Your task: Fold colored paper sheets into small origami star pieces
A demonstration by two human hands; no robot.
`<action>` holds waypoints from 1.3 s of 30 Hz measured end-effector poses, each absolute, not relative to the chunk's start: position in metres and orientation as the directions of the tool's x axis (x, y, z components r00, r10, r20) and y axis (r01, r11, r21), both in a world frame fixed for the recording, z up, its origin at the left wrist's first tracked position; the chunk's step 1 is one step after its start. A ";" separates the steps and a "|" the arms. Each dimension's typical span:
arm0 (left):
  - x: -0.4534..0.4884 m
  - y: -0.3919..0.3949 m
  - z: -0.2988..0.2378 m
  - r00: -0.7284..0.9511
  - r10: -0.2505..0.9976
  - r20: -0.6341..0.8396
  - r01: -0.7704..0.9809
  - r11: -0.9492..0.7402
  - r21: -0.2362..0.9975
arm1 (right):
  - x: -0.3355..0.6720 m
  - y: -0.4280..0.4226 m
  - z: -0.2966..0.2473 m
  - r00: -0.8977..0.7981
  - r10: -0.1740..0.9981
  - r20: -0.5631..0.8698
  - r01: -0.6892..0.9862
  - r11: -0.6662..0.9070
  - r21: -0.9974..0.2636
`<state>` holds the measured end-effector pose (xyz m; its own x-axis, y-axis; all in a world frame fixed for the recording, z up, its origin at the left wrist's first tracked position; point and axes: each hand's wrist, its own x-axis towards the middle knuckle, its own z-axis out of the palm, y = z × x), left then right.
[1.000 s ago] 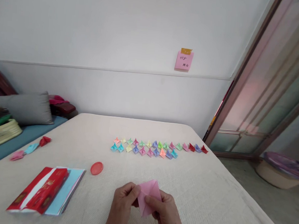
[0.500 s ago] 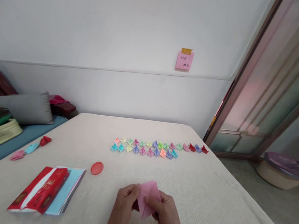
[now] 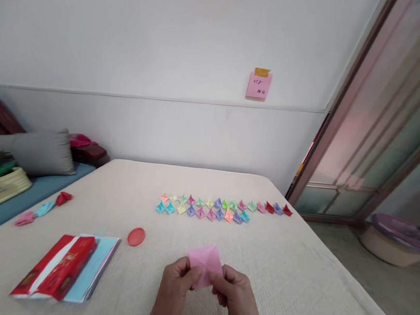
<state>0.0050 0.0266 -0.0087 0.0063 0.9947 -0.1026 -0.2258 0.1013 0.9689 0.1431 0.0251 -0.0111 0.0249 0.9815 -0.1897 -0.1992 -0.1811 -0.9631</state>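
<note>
A pink folded paper (image 3: 206, 261) is held up just above the cloth-covered table, near its front. My left hand (image 3: 177, 282) pinches its lower left edge, thumb on the near face. On the other side my right hand (image 3: 231, 288) grips the lower right edge between thumb and curled fingers. Faint creases cross the paper, and its lower part is partly covered by the thumbs. Farther back, two rows of small coloured folded paper pieces (image 3: 200, 212) lie on the table.
To the left are a red packet (image 3: 59, 267) on a stack of coloured paper sheets (image 3: 105, 256) and a round red lid (image 3: 136, 236). Red, blue and pink folded papers (image 3: 45, 208) lie near the left edge. The white tablecloth (image 3: 295, 280) reaches the right edge; a pink note (image 3: 259, 86) hangs on the wall.
The pink paper has moved slightly up and left and turned, showing a squarer face. My thumbs have shifted to its lower edges; both hands still hold it.
</note>
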 end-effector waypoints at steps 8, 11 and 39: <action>0.003 0.025 -0.008 -0.080 0.993 -0.091 -0.258 0.067 0.964 | 0.139 0.023 -0.013 -0.158 0.967 -0.197 -0.129 -0.218 -0.967; -0.003 0.026 -0.007 -0.025 0.993 -0.111 -0.387 0.093 0.917 | 0.144 0.024 -0.009 -0.197 0.967 -0.163 -0.173 -0.198 -0.965; -0.001 0.020 0.012 0.239 0.958 -0.158 -0.421 0.248 0.873 | 0.157 0.036 -0.025 -0.128 0.982 -0.136 0.016 -0.135 -0.991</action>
<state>-0.0013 0.0201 0.0124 0.2390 0.9581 -0.1576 -0.4207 0.2485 0.8725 0.1569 0.0364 -0.0245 -0.1281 0.9824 -0.1361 0.0158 -0.1352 -0.9907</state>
